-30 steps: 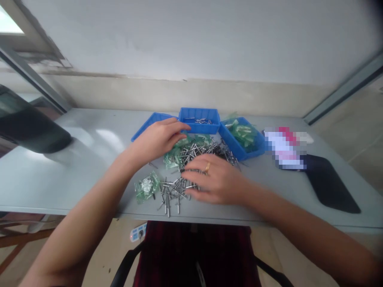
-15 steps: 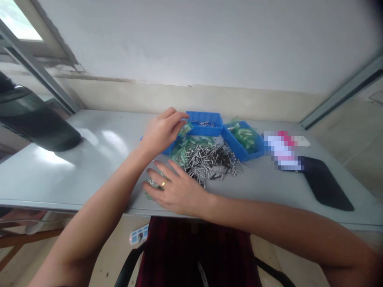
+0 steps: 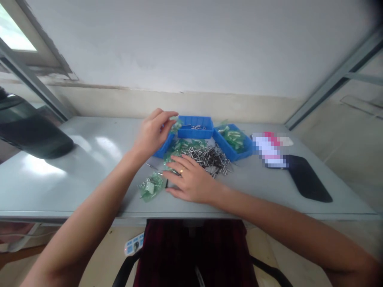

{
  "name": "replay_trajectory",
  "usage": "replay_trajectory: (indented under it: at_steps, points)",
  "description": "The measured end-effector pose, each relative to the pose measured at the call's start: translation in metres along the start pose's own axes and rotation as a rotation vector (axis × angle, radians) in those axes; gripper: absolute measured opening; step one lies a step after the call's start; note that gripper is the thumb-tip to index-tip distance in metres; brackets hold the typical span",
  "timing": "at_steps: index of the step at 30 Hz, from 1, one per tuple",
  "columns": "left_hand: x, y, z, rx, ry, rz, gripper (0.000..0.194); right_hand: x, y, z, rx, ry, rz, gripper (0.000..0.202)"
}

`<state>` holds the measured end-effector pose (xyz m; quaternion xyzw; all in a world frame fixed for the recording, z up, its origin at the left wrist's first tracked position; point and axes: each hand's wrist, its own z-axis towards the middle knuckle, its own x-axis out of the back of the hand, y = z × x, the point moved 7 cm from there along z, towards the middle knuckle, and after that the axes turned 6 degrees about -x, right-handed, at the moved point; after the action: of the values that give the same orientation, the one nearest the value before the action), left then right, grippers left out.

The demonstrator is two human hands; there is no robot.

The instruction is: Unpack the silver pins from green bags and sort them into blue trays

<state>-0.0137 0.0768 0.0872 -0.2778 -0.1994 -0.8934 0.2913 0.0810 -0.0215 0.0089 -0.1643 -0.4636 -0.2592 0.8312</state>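
My left hand (image 3: 154, 131) is over the left blue bin (image 3: 164, 148), thumb and fingers curled around a green plastic bag (image 3: 176, 126) at its fingertips. My right hand (image 3: 191, 179) lies palm down with fingers spread at the near left edge of a heap of metal pins that look like blind rivets (image 3: 209, 157). More green bags (image 3: 182, 146) lie along the heap's back left. A green bag with pins in it (image 3: 151, 187) rests on the table left of my right hand, apart from it. A few loose pins lie near that bag.
At the back stands a blue bin (image 3: 196, 132) with some pins inside. The right blue bin (image 3: 230, 149) holds several green bags. A dark bottle (image 3: 32, 131) stands at the left; a black phone-like slab (image 3: 308, 177) lies at the right on the grey table (image 3: 89, 179).
My right hand has moved right, off the filled green bag and towards the heap, uncovering the bag. My left hand has stayed over the left bin. The camera view has shifted slightly.
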Motion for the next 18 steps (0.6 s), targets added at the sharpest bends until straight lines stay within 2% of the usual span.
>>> replay_trajectory:
  at_steps: [2,5,8,10,13,16,18]
  points:
    - [0.004,0.005,0.003,0.024,0.028,-0.059,0.021,0.017,0.016,-0.006,-0.081,0.077,0.128,0.031]
    - [0.005,0.017,0.010,0.049,0.075,-0.172,0.021,0.036,0.070,-0.011,-0.432,0.175,0.341,0.033]
    - [-0.004,0.024,0.014,0.115,0.103,-0.317,0.021,0.038,0.120,-0.017,-0.731,0.278,0.641,0.044]
    - [-0.015,0.026,0.011,0.143,0.105,-0.411,0.019,0.031,0.138,-0.020,-0.828,0.303,0.818,0.045]
    - [-0.032,0.023,-0.001,0.219,0.083,-0.473,0.015,0.018,0.137,-0.024,-0.835,0.234,0.998,0.033]
    - [-0.039,0.024,-0.017,0.271,0.101,-0.487,0.014,0.014,0.118,-0.026,-0.729,0.133,0.998,0.032]
    - [-0.044,0.027,-0.024,0.300,0.048,-0.517,0.015,0.013,0.110,-0.029,-0.730,0.103,1.048,0.032]
